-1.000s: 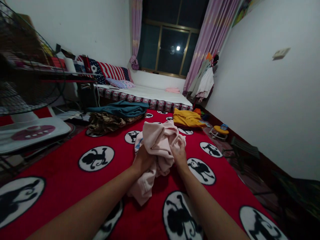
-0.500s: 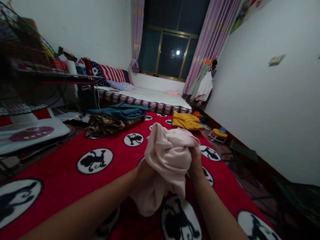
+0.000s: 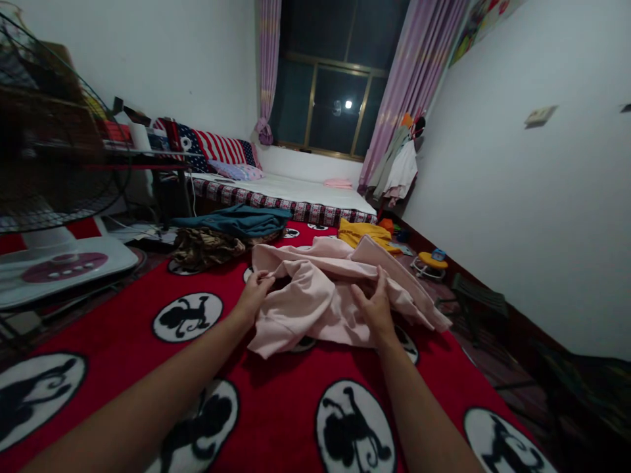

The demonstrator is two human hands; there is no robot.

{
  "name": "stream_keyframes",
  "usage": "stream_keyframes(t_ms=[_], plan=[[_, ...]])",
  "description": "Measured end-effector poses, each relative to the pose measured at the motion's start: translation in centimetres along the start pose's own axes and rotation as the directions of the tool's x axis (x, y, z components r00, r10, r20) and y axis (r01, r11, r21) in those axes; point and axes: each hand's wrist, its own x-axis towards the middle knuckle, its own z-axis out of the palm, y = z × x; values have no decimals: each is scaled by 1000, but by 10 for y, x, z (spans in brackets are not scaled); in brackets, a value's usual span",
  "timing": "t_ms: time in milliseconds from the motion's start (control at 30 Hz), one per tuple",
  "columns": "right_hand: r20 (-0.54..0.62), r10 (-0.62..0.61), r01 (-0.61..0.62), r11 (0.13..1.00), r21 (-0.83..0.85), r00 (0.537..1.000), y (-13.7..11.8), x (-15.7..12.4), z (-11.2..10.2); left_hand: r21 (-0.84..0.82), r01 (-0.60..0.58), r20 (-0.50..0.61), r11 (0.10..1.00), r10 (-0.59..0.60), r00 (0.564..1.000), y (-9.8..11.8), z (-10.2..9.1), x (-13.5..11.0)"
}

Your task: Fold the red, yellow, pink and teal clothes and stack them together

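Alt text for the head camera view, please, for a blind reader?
A left hand and a right hand grip a pale pink garment on a red blanket with black monkey circles. Teal clothes and yellow clothes lie beyond, near a bed.

Dim indoor light, lamp glare in the dark window [image 3: 340, 102], wide-angle bending at edges, murky corners.

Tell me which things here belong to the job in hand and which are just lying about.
In hand: pink garment, pinched by left hand and right hand, on the red mat.
Lying about: teal garment, camouflage clothes, yellow garment, fan, bed.
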Motion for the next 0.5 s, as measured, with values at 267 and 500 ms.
stream_keyframes(t_ms=[267, 500], plan=[[333, 89, -3, 968, -250, 939, -6, -11, 3, 609, -594, 522, 526, 298, 799, 17, 13, -47], [452, 119, 105, 892, -440, 884, -14, -18, -7, 530, -417, 409, 738, 208, 888, 12, -12, -30]])
